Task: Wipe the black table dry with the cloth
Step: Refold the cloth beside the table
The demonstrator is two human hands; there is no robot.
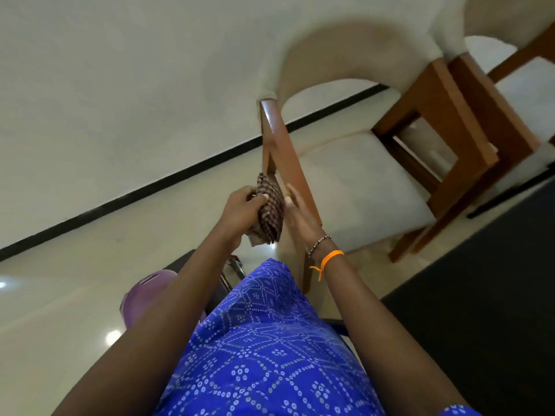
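While gripped bunched in the left hand (240, 210), checked cloth (270, 210) held upright in mid-air, open right hand (300, 216) flat beside it, black table (486, 295) low to the right, off the right arm.

Glossy cream floor (60, 295) under me, black skirting strip along the wall. On it: cream-padded wooden chair (345, 181) w/ a 2nd beside it, purple stool (144, 295) nr my legs. Black table (495, 280) edge at right.
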